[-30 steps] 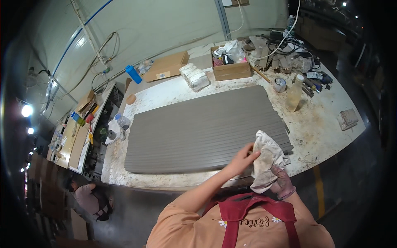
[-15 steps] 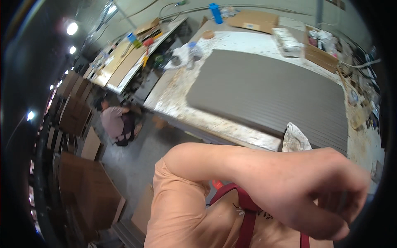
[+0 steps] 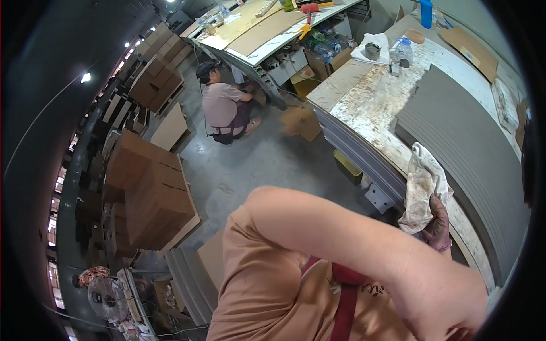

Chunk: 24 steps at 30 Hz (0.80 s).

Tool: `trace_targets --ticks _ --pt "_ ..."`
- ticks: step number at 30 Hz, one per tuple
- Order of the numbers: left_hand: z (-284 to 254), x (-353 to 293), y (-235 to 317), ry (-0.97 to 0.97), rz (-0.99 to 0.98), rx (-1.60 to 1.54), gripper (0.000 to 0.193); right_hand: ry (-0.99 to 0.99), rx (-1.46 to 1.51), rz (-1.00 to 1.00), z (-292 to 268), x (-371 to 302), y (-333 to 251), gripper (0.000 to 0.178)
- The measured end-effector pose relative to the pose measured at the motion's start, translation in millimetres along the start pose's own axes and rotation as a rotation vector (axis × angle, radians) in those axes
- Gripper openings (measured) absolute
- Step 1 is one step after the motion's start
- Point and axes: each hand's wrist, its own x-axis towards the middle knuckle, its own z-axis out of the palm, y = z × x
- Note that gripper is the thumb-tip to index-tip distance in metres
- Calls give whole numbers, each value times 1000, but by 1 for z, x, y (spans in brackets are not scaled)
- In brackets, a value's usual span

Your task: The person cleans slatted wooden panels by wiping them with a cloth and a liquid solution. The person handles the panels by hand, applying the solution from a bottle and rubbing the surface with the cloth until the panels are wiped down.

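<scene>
The right hand has its grip clasped on a stained white cloth; the cloth is bunched upright by the front edge of the desk, near the ribbed grey panel that lies there, though whether they touch I cannot tell; the left hand crosses in front of the orange shirt to the lower right, its fingers poorly shown, so its grip cannot be told; beyond, a person squats on the floor near some brown cardboard.
</scene>
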Motion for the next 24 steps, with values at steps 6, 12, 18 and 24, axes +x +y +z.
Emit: trace_targets --ticks 6,12,18,24 --pt "-61 -93 -46 507 450 83 18 18 -105 85 127 38 -3 59" --pt "-81 -158 -3 686 442 -78 13 -152 -296 142 128 138 20 65" --pt "-118 -214 19 534 472 -105 11 -179 -312 119 192 189 47 61" --pt "-139 -302 23 469 603 15 14 49 -329 -131 177 258 95 52"
